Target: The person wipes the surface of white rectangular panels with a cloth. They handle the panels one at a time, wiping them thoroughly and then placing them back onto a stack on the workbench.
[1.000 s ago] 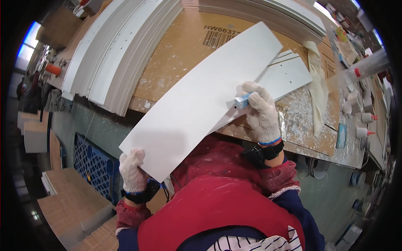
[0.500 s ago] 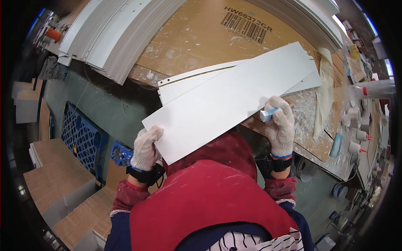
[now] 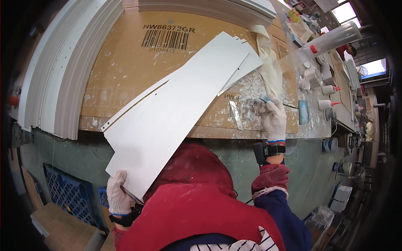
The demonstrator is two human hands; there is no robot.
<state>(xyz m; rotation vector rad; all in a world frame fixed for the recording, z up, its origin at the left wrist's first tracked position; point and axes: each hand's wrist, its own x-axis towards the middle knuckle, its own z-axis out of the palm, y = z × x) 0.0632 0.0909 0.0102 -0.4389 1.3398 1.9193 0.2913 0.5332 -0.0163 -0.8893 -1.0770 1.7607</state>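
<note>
My left hand (image 3: 119,194), in a white knit glove, grips the near-left end of a long white panel (image 3: 161,125). The panel slants away to the far right, its far part lying over other white panels (image 3: 245,69) on a cardboard-covered bench (image 3: 121,62). To the right, my gloved right hand (image 3: 275,121) is low over the white-flecked cardboard. Its fingers are curled round a small blue block (image 3: 264,98), mostly hidden by the glove. A flat metallic strip (image 3: 235,115) lies between that hand and the panels.
Stacks of white boards (image 3: 63,79) line the bench's left side. A cream cloth (image 3: 268,58) hangs beyond my right hand. Red-tipped glue bottles (image 3: 326,104) and a clear plastic tube (image 3: 335,39) stand at the right. A blue plastic pallet (image 3: 69,192) leans at the lower left.
My view has turned toward the bench's right side. The right hand has moved away from the panel with the blue block, out over the cardboard. My left hand still holds the panel, now tilted more steeply.
</note>
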